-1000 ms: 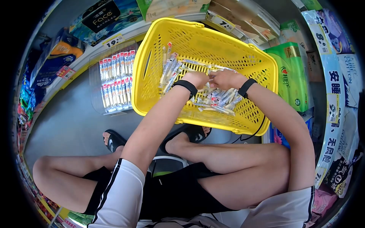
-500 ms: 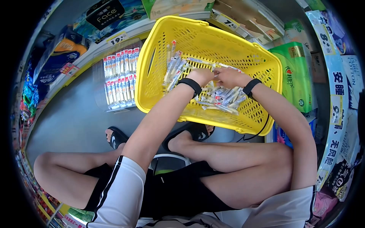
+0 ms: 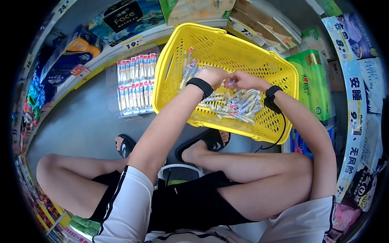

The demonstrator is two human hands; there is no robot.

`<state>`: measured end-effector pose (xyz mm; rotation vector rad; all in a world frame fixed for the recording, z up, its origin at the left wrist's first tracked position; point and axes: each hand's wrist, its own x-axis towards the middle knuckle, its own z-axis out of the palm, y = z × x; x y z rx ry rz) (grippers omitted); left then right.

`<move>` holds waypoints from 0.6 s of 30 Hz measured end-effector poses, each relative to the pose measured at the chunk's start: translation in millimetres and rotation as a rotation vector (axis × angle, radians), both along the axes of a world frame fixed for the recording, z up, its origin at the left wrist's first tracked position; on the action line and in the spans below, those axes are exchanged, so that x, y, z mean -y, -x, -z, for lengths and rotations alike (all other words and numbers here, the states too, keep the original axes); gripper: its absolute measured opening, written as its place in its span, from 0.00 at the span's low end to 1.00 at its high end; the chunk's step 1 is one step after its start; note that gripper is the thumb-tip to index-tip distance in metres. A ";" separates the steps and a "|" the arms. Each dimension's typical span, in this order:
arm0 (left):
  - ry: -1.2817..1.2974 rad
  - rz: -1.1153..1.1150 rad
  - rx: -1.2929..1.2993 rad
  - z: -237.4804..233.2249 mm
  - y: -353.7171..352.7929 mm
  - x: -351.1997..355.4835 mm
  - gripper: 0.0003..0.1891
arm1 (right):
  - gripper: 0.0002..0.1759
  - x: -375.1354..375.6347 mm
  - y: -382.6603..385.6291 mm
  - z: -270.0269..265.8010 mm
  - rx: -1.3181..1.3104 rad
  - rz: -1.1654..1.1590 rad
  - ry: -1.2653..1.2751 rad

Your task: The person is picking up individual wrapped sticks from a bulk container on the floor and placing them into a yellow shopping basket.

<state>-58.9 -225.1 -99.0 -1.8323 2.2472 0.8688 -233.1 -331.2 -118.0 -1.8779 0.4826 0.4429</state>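
Both my hands are inside a yellow plastic basket (image 3: 163, 77), above a loose pile of small wrapped sticks (image 3: 245, 105) on its bottom. My left hand (image 3: 213, 76) is closed with bent fingers, and whatever it holds is hidden. Close against it, my right hand (image 3: 248, 80) pinches a small pale wrapped stick (image 3: 231, 84) at its fingertips. More wrapped sticks (image 3: 189, 69) lie at the basket's left end. To the left of the basket, a clear box (image 3: 111, 77) holds two rows of red-topped wrapped sticks (image 3: 137, 67), standing in neat lines.
Shelves with tissue packs (image 3: 125, 18) curve around the back. A green tissue pack (image 3: 310, 83) stands right of the basket. A black cord (image 3: 282, 129) hangs from my right wrist over the basket's front rim. My sandalled feet (image 3: 210, 141) are just in front.
The view has shifted slightly, so the basket's left end and the clear box appear further right. My hands stay close together over the pile, with the fingers slightly repositioned.
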 end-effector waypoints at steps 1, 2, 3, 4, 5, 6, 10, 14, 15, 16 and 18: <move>0.050 -0.010 0.004 -2.9 -2.2 -5.1 0.16 | 0.10 -2.7 -2.2 -6.6 0.001 -0.002 0.006; 0.103 -0.019 0.008 -6.0 -3.4 -8.1 0.14 | 0.10 -5.3 -3.7 -13.1 -0.060 0.102 -0.070; 0.108 -0.018 0.008 -6.8 -4.4 -8.3 0.14 | 0.10 -8.8 -4.5 -21.2 -0.121 0.208 -0.149; 0.127 -0.010 0.073 -7.6 -6.2 -8.5 0.13 | 0.10 -12.8 -5.5 -29.0 -0.119 0.207 -0.144; 0.145 -0.005 0.139 -8.5 -8.5 -10.0 0.12 | 0.11 -17.0 -7.6 -36.9 -0.079 0.228 -0.130; 0.150 -0.008 0.141 -11.5 -11.1 -13.0 0.12 | 0.13 -19.6 -9.2 -41.8 -0.038 0.247 -0.115; 0.104 -0.042 0.127 -27.3 -21.5 -23.2 0.12 | 0.12 -10.2 -5.7 -23.0 0.117 0.148 -0.032; 0.073 -0.105 0.040 -54.6 -32.1 -42.7 0.12 | 0.12 -17.6 -6.1 -37.6 0.050 0.227 -0.083; 0.081 -0.105 0.019 -58.8 -34.9 -47.2 0.12 | 0.11 -18.5 -6.2 -40.4 0.050 0.256 -0.070; 0.091 -0.102 -0.004 -62.2 -36.6 -51.4 0.13 | 0.11 -19.9 -4.9 -42.5 0.050 0.287 -0.055; 0.144 -0.132 0.003 -56.5 -40.0 -63.5 0.13 | 0.11 -19.9 -2.6 -49.2 0.027 0.289 -0.041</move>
